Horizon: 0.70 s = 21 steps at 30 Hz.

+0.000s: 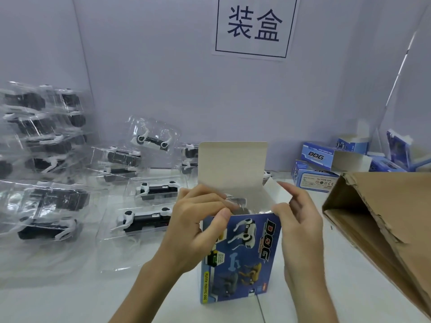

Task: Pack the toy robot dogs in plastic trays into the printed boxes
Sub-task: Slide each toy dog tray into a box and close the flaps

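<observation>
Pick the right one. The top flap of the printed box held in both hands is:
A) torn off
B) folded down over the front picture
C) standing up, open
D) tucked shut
C: the top flap stands upright behind the open mouth of the box, which the left hand and right hand grip at its upper edge.
</observation>
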### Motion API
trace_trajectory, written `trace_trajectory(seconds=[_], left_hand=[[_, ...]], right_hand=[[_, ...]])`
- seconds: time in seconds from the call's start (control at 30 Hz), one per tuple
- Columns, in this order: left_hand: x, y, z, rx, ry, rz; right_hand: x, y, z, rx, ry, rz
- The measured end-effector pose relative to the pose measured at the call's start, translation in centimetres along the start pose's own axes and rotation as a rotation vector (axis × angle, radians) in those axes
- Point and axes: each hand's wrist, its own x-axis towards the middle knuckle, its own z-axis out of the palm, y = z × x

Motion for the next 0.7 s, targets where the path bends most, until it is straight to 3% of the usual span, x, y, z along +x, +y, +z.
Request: trace_trajectory(seconds=[0.37, 0.5, 0.7], left_hand=[[0.0, -0.1, 0.8, -0.085, 0.103, -0.001], [0.1, 0.0, 0.8, -0.122, 0.108, -0.024], [0.6, -0.2, 0.5, -0.196, 0.079, -0.064]], right_hand=[[-0.1, 0.4, 0.0, -0.173, -0.19, -0.097], [1.5, 0.3, -0.2, 0.017, -0.171, 0.003], [3.9, 0.2, -0.5, 0.198, -0.317, 0.018]])
